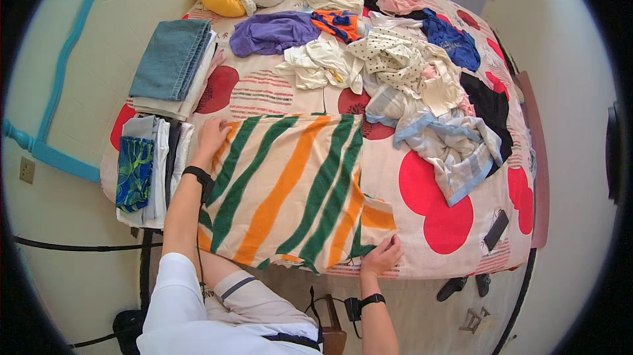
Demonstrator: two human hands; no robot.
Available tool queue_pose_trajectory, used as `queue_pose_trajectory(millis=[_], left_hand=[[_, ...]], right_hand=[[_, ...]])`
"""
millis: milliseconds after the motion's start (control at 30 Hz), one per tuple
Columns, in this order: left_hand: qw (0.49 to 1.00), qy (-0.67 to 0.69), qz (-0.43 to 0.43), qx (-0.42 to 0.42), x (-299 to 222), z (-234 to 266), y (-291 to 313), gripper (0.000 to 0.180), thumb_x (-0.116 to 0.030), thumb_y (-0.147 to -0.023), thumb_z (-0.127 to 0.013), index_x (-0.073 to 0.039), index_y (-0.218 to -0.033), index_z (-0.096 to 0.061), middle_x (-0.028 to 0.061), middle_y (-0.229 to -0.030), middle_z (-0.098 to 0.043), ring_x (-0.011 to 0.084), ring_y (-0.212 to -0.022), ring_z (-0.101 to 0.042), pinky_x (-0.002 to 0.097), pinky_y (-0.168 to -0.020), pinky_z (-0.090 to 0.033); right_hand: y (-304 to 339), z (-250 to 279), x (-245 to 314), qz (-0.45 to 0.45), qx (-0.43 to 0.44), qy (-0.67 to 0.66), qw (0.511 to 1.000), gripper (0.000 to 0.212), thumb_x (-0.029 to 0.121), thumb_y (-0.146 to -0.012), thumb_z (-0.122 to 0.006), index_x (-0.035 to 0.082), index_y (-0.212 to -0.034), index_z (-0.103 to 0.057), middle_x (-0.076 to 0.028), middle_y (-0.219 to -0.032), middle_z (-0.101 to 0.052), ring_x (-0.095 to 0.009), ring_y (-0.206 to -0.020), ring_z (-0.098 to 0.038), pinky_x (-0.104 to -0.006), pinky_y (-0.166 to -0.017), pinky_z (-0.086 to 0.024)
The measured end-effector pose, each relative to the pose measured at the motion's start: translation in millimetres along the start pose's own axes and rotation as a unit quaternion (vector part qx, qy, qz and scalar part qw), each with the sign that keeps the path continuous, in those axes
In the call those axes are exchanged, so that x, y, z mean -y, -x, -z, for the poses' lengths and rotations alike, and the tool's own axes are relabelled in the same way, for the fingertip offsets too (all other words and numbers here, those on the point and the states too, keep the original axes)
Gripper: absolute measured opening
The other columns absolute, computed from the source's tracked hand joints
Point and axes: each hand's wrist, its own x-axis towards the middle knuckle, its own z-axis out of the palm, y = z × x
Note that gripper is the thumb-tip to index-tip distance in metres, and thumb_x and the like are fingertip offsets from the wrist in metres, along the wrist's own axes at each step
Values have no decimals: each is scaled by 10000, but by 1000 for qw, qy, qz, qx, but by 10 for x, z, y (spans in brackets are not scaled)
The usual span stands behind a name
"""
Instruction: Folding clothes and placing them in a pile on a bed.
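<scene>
While the left hand [212,136] reaches the striped shirt [283,190] at its far-left corner (grip's unclear tbh), the right hand [384,255] pinches the sleeve [378,216].

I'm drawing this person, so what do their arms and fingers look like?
The left fingers and right fingers wear no gloves. A black wristband with a small dark box circles the left wrist; another black wristband and box circle the right. The left arm has a short white sleeve.
</scene>
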Motion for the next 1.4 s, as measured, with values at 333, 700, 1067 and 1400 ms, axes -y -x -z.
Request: queue_pose_trajectory(millis=[333, 700, 1067, 1400], left_hand=[[992, 109, 46, -32, 273, -72, -49, 245, -269, -882, -708, -38, -908, -629, 153, -876, -682, 334, -857, -662, 434, -758, -500], [977, 89, 182, -67, 843, -382, -137, 538, -488, -771, -784, 32, -817, -656, 220, -807, -682, 327, -799, -687, 429, -733, -518], [970, 157, 166, -88, 910, -396, -273, 381, -282, -742, -852, 18, -850, -644, 102, -758, -649, 216, -701, -619, 382, -676, -498], [975, 70, -187, -96, -1354, 298, 804, 410, -124, -826, -718, -10, -1186, -560, 228, -1265, -516, 422, -1196, -493, 482, -1060, -387]], right_hand=[[38, 17, 16, 3, 5, 10, 1000, 335, 266, -993, -509, 24, -1212, -590, -194, -1122, -595, -380, -1058, -534, -482, -932, -391], [5, 16, 66, 14, 3, 13, 1000, 333, 243, -995, -506, 16, -1226, -585, -198, -1130, -605, -385, -1064, -535, -485, -937, -395], [38, -11, 26, 4, 7, 2, 1000, 324, 253, -983, -536, 35, -1221, -570, -169, -1116, -613, -365, -1056, -534, -477, -939, -381], [-20, 5, 42, 4, 8, -16, 1000, 368, 344, -895, -693, 42, -1072, -578, -121, -971, -577, -313, -965, -535, -435, -880, -388]])
